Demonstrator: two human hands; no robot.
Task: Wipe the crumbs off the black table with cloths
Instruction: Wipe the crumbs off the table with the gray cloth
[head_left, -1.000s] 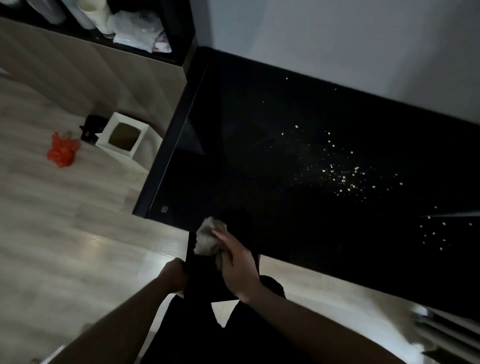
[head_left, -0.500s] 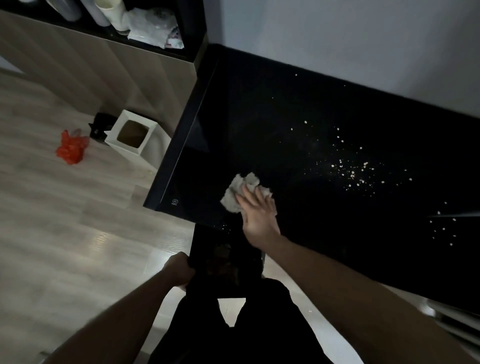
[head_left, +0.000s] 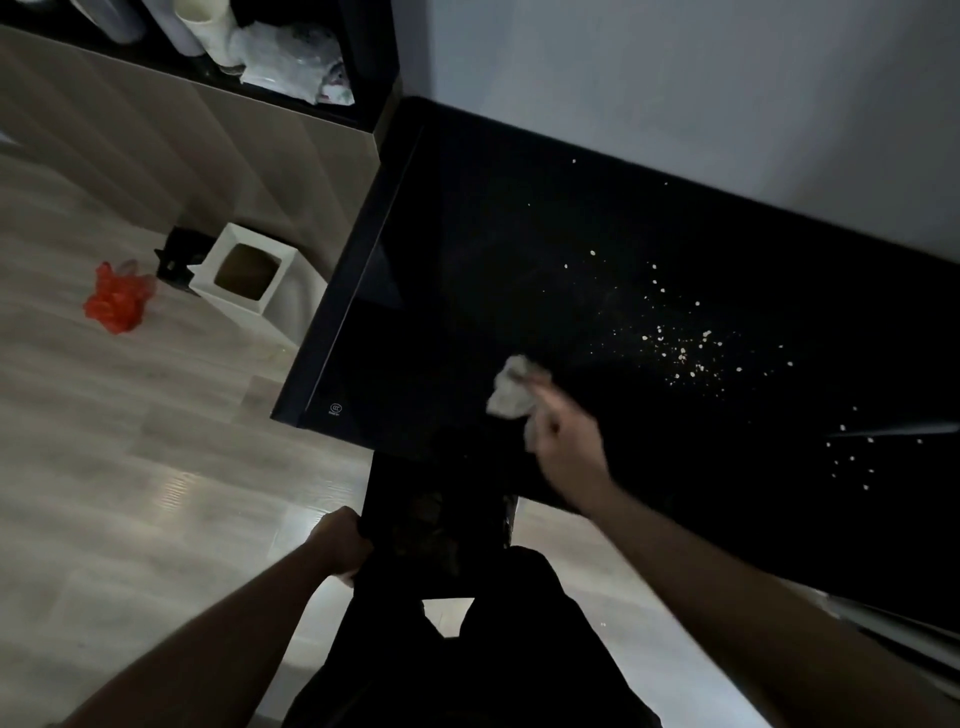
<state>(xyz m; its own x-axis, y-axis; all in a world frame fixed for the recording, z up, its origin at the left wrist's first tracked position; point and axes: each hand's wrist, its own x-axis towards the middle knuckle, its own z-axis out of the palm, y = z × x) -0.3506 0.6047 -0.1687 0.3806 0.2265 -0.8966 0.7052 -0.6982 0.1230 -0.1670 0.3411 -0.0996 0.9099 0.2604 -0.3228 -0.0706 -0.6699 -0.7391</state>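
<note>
Left hand (head_left: 340, 540): low in the middle, you grip a dark tray (head_left: 436, 514) at the table's near edge.
Right hand (head_left: 563, 447): blurry, you hold the cloth (head_left: 511, 389) on the table (head_left: 467, 260).
Crumbs (head_left: 680, 348): right of the cloth, spread out.
Bin (head_left: 244, 273): left, on the floor.

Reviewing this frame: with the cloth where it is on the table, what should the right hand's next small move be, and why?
Probably slide the cloth further right into the main crumbs. The right hand has it on the black table just short of them, and the left hand holds a dark tray at the near edge.
</note>
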